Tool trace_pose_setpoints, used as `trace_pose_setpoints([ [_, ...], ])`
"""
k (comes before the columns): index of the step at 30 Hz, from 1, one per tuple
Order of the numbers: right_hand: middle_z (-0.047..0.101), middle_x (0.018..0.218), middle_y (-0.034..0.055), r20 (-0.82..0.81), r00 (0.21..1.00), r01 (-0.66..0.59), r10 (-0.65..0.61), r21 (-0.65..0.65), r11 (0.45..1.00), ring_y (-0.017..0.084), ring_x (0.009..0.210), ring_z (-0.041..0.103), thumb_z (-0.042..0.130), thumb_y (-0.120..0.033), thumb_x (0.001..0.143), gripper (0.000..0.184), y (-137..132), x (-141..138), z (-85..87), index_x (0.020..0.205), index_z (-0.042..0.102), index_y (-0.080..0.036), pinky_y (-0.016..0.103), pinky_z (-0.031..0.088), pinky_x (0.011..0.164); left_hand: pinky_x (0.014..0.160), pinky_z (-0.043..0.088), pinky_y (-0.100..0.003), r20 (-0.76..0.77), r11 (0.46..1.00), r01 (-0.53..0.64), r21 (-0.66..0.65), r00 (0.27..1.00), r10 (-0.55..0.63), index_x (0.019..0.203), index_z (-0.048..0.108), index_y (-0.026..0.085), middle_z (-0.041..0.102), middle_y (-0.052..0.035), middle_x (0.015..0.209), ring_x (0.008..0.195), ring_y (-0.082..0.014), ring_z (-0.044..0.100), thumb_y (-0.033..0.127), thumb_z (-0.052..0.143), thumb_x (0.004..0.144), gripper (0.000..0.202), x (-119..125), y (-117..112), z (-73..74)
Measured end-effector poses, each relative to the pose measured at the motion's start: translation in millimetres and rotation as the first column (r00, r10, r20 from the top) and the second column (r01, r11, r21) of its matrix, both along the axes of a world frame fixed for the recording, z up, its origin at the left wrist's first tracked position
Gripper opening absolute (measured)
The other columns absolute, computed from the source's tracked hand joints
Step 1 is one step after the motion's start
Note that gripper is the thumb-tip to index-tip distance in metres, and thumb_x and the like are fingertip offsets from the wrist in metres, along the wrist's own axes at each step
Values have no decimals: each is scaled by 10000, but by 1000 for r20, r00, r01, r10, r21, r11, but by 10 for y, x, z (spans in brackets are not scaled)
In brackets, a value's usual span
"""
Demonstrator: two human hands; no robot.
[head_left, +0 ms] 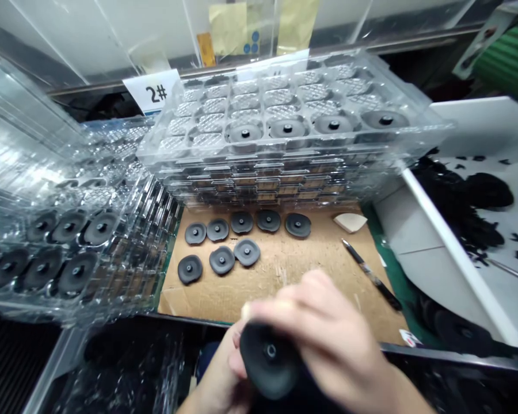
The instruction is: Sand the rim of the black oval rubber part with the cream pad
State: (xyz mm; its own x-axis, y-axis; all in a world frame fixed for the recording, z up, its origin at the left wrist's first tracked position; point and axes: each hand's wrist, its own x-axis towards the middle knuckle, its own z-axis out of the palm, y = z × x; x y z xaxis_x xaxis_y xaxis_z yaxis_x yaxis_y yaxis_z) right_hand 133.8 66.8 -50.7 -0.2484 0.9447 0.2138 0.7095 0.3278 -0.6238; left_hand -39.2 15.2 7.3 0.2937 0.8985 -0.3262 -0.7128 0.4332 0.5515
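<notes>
Left hand [224, 368] and right hand [328, 333] together, closed around a black disc [270, 365] at the brown worktop's [285, 259] near edge, eight similar discs [221, 261] beyond, clear trays [259, 156] stacked behind.

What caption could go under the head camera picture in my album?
One dark disc in the left hand and right hand, eight more on the board.

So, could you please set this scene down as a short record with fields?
Right hand: blurred, fingers around a dark rounded part
Left hand: beside the same part, grip partly hidden
On brown board: eight loose dark parts, slim tool, pale wedge
Behind board: clear tray stack, four parts in top tray's nearest row
Right of board: white box with black pieces
</notes>
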Motion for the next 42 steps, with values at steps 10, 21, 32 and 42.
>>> trace_pose_setpoints([
  [10,456,1121,19,64,998,-35,24,181,983,-37,779,497,432,-238,854,263,159,97,-316,1030,622,-191,58,476,628,829,463,-280,383,999,45,19,922,-49,1293,490,360,515,-63,1208,1039,-253,549,560,383,843,503,-63,-51,-10],
  [21,510,1029,-12,-272,962,-55,30,-81,995,-66,946,502,489,-163,829,250,-411,14,132,1074,531,-183,-36,413,835,978,361,-368,-821,705,429,564,380,426,1407,-79,322,425,-132,1199,1143,-198,444,90,606,762,970,-148,-28,-19],
  [32,503,813,141,-319,916,169,-245,-248,954,95,940,496,359,-644,827,674,-345,9,272,886,635,-32,143,470,820,940,370,-322,-815,772,414,482,536,222,1419,-54,329,450,-93,1146,1038,-181,487,389,584,802,889,-196,-105,18],
  [42,512,852,145,-317,939,69,-133,-204,976,94,967,495,315,-658,836,717,-144,-130,251,835,641,-20,138,461,823,845,387,-217,-842,881,430,198,535,-72,985,639,125,595,-70,971,914,-136,537,360,557,826,295,-295,-73,56],
])
